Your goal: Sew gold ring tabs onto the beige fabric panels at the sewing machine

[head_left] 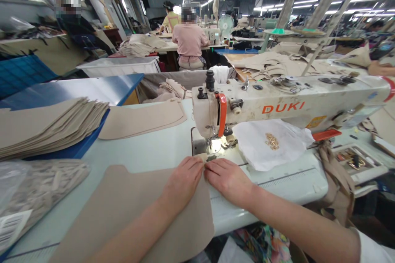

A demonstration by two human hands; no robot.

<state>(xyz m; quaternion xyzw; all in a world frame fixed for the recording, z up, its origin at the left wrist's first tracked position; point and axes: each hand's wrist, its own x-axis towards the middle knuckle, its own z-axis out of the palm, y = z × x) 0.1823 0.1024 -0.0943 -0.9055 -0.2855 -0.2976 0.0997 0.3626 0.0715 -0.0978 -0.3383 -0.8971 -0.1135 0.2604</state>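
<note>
Nearest the camera lay a large beige fabric panel [123, 197], spread over the pale sewing table [138, 152] and passing partly beneath the left forearm. Far left sat a clear plastic bag [40, 197] of pale scraps, with a thick stack of cut panels [52, 127] behind it; further right, a few more cut panels [143, 119] lay flat. The left hand [185, 178] rested on the large panel's upper right area, its fingertips meeting those of the right hand [228, 178] just in front of the lit presser foot [216, 144]. The hands were together, fingers bent, but whether they pinched the cloth I could not tell. Right of them stood the DUKI sewing machine [284, 98], a white sheet [256, 152] bearing gold-coloured bits [272, 141] under its arm, then hanging beige strips [339, 176]. The step in hand seemed to be lining up the panel's edge near the foot; the next move probably called for a flat, square edge and fingers clear of the needle.
</note>
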